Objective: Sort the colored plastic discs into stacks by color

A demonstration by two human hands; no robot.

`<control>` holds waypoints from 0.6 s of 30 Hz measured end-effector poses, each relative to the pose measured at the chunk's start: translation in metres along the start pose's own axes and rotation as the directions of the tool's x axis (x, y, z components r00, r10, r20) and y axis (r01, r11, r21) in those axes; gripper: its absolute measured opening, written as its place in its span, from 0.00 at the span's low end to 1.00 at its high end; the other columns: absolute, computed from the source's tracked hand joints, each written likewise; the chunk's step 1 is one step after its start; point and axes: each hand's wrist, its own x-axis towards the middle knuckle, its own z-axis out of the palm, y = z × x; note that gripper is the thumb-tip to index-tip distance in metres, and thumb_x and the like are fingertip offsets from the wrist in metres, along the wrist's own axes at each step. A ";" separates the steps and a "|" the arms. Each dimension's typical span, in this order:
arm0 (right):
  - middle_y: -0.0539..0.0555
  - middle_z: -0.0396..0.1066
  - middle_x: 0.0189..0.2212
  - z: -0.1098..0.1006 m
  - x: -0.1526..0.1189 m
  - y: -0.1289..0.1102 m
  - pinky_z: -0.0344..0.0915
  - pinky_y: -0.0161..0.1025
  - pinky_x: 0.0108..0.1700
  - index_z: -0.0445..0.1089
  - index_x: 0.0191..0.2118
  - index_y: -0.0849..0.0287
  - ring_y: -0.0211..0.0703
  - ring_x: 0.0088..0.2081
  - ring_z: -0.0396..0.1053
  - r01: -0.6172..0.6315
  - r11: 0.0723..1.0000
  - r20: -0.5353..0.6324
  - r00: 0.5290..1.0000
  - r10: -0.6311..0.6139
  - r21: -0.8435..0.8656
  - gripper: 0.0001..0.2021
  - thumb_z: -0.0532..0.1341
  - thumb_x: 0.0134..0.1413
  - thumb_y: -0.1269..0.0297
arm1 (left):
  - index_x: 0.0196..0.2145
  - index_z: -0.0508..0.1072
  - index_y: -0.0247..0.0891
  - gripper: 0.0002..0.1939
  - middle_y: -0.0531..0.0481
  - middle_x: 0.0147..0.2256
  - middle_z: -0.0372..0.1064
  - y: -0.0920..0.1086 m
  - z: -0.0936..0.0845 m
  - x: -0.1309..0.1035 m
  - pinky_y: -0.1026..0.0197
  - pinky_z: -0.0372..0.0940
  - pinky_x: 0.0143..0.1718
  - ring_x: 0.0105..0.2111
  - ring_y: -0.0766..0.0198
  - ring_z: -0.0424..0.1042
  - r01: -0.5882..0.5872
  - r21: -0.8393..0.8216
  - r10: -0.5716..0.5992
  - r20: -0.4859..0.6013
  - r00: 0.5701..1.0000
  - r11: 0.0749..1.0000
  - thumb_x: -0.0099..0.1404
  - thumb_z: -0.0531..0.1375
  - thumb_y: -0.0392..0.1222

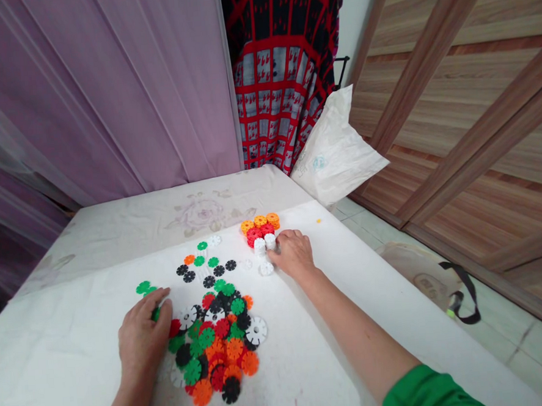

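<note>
My left hand (146, 327) rests at the left edge of a mixed pile of notched plastic discs (221, 328), its fingers curved over a green disc (156, 314). My right hand (292, 250) is beside two short white stacks (265, 244), its fingertips against the right one. Behind these stand red stacks (260, 233) and orange stacks (260, 221). A white disc (266, 269) lies just in front of the white stacks. Green, black and orange discs (204, 265) lie scattered between the pile and the stacks.
The discs lie on a white-covered table (316, 347). A small yellow bit (318, 221) is near its right edge. Behind are a purple curtain (144, 88), patterned cloth (272, 74) and a white bag (336, 153). Wooden doors (467, 105) and a black strap (467, 295) are at the right.
</note>
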 end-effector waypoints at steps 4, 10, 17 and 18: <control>0.62 0.73 0.51 0.001 0.000 0.000 0.57 0.46 0.51 0.75 0.44 0.61 0.54 0.53 0.64 0.008 1.000 -0.011 1.000 -0.008 0.014 0.17 0.60 0.58 0.54 | 0.45 0.79 0.41 0.21 0.43 0.49 0.77 -0.003 0.001 0.001 0.43 0.65 0.58 0.51 0.48 0.73 0.006 -0.004 -0.006 -0.016 1.000 1.000 0.65 0.51 0.51; 0.62 0.73 0.51 0.002 0.002 0.000 0.57 0.46 0.51 0.75 0.45 0.62 0.54 0.53 0.64 0.004 1.000 -0.001 1.000 -0.003 0.021 0.17 0.59 0.59 0.54 | 0.46 0.79 0.40 0.24 0.41 0.51 0.76 -0.004 0.002 0.001 0.41 0.65 0.58 0.52 0.45 0.73 0.018 0.013 -0.018 0.015 1.000 1.000 0.65 0.50 0.52; 0.62 0.73 0.51 0.004 0.002 0.000 0.58 0.46 0.51 0.75 0.44 0.61 0.54 0.53 0.65 -0.003 0.999 -0.008 1.000 0.003 0.037 0.16 0.59 0.59 0.55 | 0.45 0.79 0.42 0.22 0.44 0.50 0.77 -0.002 0.001 0.001 0.45 0.65 0.58 0.52 0.48 0.73 0.016 -0.002 -0.016 -0.006 1.000 1.000 0.65 0.51 0.53; 0.62 0.73 0.51 0.005 0.002 0.000 0.58 0.46 0.51 0.75 0.44 0.61 0.54 0.53 0.65 -0.003 0.999 -0.010 1.000 0.004 0.039 0.16 0.59 0.58 0.55 | 0.45 0.79 0.42 0.22 0.44 0.49 0.77 -0.002 0.001 0.000 0.45 0.65 0.58 0.52 0.48 0.73 0.016 0.000 -0.016 -0.009 1.000 1.000 0.65 0.51 0.53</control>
